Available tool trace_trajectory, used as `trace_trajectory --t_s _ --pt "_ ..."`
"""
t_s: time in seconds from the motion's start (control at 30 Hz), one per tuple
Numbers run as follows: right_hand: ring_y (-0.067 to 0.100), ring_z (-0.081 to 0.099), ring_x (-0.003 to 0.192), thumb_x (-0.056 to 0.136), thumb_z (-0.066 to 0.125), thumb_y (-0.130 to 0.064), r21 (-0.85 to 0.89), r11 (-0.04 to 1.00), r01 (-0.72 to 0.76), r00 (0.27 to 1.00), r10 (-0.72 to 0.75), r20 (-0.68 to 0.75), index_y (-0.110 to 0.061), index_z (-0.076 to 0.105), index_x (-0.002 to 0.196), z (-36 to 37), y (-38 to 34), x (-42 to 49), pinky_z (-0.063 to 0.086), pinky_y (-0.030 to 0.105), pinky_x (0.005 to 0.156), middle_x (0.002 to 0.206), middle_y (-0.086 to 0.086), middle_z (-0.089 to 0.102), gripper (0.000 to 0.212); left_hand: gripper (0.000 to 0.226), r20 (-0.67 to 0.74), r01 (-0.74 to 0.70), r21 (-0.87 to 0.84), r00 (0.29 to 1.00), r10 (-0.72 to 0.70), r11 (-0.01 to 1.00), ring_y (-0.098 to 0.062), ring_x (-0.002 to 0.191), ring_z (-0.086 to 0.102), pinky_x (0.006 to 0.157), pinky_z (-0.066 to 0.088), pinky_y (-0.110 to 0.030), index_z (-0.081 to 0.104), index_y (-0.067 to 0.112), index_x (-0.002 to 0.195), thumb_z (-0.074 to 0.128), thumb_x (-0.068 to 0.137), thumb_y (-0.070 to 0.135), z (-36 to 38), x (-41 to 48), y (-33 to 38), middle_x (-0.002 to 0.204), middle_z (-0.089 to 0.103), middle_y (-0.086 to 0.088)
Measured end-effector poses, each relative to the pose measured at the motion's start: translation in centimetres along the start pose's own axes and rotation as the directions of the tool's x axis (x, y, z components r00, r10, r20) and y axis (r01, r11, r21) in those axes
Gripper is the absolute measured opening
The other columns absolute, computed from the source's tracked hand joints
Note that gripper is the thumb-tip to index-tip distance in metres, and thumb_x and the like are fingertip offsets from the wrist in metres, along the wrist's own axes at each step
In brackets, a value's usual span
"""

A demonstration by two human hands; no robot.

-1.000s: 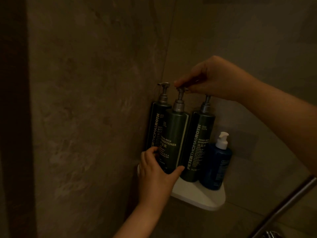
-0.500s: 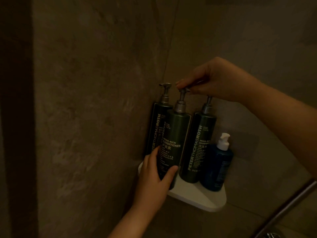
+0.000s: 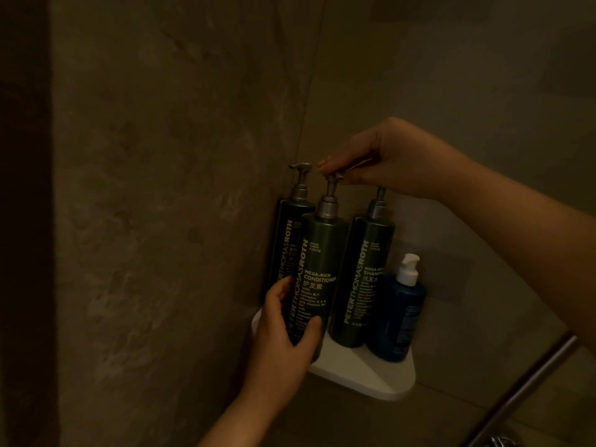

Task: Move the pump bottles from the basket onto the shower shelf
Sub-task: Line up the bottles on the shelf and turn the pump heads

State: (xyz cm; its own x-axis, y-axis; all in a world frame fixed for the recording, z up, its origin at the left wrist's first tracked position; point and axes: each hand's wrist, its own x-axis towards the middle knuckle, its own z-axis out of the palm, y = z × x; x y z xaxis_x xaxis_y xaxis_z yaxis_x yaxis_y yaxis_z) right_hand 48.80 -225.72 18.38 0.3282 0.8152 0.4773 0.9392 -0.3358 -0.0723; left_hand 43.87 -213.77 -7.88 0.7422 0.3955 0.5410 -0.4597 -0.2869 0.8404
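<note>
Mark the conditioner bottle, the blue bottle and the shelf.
conditioner bottle [image 3: 317,259], head view, on its label.
blue bottle [image 3: 401,317], head view, mid body.
shelf [image 3: 371,379], head view, bare front surface.

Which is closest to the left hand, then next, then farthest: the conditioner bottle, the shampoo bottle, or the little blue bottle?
1. Conditioner bottle: held in the left hand, at the shelf's front.
2. Shampoo bottle: next on the right.
3. Blue bottle: far right.
</note>
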Motion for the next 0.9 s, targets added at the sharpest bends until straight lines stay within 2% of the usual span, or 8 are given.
trace_trajectory --t_s 0.07,0.17,0.23,0.33,0.5,0.67,0.8,0.9 --pt "-0.002 0.064 0.098 0.082 0.068 -0.004 -0.022 1.000 0.001 1.000 -0.001 0.009 -0.023 0.070 0.107 -0.1 -0.1 0.0 0.048 0.014 0.091 0.106 -0.005 0.071 0.031 0.060 -0.006 0.005 -0.025 1.000 -0.005 1.000 0.029 0.106 0.037 0.076 0.036 0.002 0.029 0.062 0.116 0.065 0.085 0.026 -0.2 0.1 -0.1 0.118 0.040 0.037" --pt "-0.004 0.064 0.096 0.082 0.068 -0.004 -0.038 0.999 0.003 1.000 -0.002 0.017 -0.025 0.069 0.107 -0.4 -0.2 -0.1 0.047 0.012 0.090 0.106 -0.007 0.071 0.033 0.062 -0.029 0.016 -0.022 0.999 -0.016 1.000 0.025 0.109 0.037 0.082 0.036 -0.007 0.029 0.062 0.117 0.069 0.080 0.031 -0.1 0.0 -0.1 0.117 0.039 0.037" --pt "-0.003 0.064 0.096 0.082 0.068 -0.006 -0.048 0.999 0.006 1.000 -0.005 0.022 -0.027 0.069 0.107 -0.6 -0.2 -0.2 0.047 0.012 0.090 0.105 -0.007 0.072 0.033 0.065 -0.058 0.002 0.008 0.998 -0.001 1.000 0.022 0.111 0.036 0.081 0.034 -0.008 0.027 0.062 0.118 0.071 0.077 0.035 0.0 -0.1 -0.1 0.118 0.036 0.038" --pt "-0.004 0.065 0.093 0.081 0.069 -0.005 -0.039 0.999 0.007 1.000 -0.006 0.016 -0.026 0.069 0.107 -0.7 -0.2 -0.2 0.047 0.007 0.084 0.101 -0.009 0.072 0.034 0.069 -0.098 -0.028 0.070 0.995 0.035 0.997 0.015 0.112 0.038 0.086 0.034 -0.011 0.025 0.060 0.120 0.072 0.075 0.038 0.3 -0.1 0.0 0.117 0.031 0.039" --pt "-0.011 0.065 0.082 0.079 0.069 0.002 0.043 0.999 -0.014 1.000 0.014 0.010 -0.021 0.069 0.107 -0.5 0.0 -0.3 0.045 0.002 0.074 0.091 -0.012 0.071 0.036 0.067 -0.168 -0.048 0.187 0.983 0.080 0.981 0.000 0.113 0.040 0.095 0.040 -0.026 0.028 0.049 0.122 0.072 0.073 0.042 1.1 -0.3 0.2 0.111 0.029 0.032" --pt "-0.002 0.067 0.090 0.078 0.071 0.000 0.051 0.999 0.001 1.000 -0.001 -0.007 -0.023 0.070 0.101 -0.4 0.0 -0.3 0.048 0.007 0.082 0.096 -0.005 0.073 0.032 0.065 -0.215 -0.045 0.235 0.972 0.097 0.971 -0.007 0.115 0.042 0.099 0.044 -0.039 0.032 0.042 0.120 0.073 0.071 0.043 1.4 -0.5 0.3 0.117 0.033 0.019" --pt "0.001 0.067 0.093 0.077 0.071 -0.003 0.083 0.997 -0.004 1.000 0.005 -0.015 -0.028 0.070 0.096 -0.4 0.0 -0.4 0.049 0.014 0.089 0.099 -0.004 0.074 0.031 0.066 -0.230 -0.044 0.236 0.968 0.100 0.971 -0.007 0.116 0.041 0.099 0.043 -0.040 0.035 0.038 0.124 0.073 0.070 0.042 1.4 -0.7 0.4 0.117 0.033 0.019" --pt "0.000 0.067 0.094 0.077 0.072 -0.003 0.091 0.996 0.002 1.000 0.001 -0.028 -0.024 0.071 0.099 -0.3 0.0 -0.5 0.049 0.012 0.088 0.099 -0.004 0.073 0.030 0.066 -0.241 -0.041 0.253 0.965 0.104 0.967 -0.007 0.115 0.041 0.099 0.043 -0.039 0.033 0.040 0.121 0.073 0.070 0.043 1.3 -0.8 0.5 0.114 0.032 0.020"
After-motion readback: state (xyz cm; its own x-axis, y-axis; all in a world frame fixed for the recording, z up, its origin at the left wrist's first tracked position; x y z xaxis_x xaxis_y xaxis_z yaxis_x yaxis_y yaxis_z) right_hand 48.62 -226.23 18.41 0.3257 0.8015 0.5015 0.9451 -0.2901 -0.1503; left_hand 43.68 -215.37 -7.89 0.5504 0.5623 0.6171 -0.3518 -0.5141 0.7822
